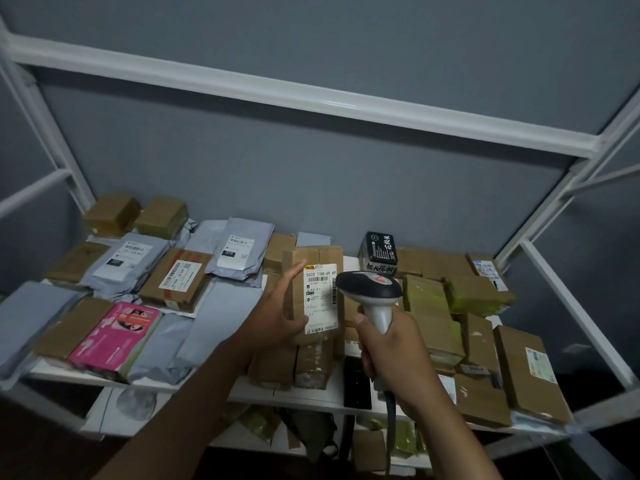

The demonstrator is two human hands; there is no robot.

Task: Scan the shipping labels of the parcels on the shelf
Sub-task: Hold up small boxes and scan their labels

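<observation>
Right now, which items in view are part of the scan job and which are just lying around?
In the job:
left hand holding up the cardboard parcel
its shipping label
right hand gripping the barcode scanner
labelled grey mailer waiting on the shelf

Just lying about:
pink box
black packet
bags on the lower tier

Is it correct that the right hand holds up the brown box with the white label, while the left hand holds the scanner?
No, the hands are swapped. In the head view the left hand holds up the brown box, and the right hand holds the scanner.
</observation>
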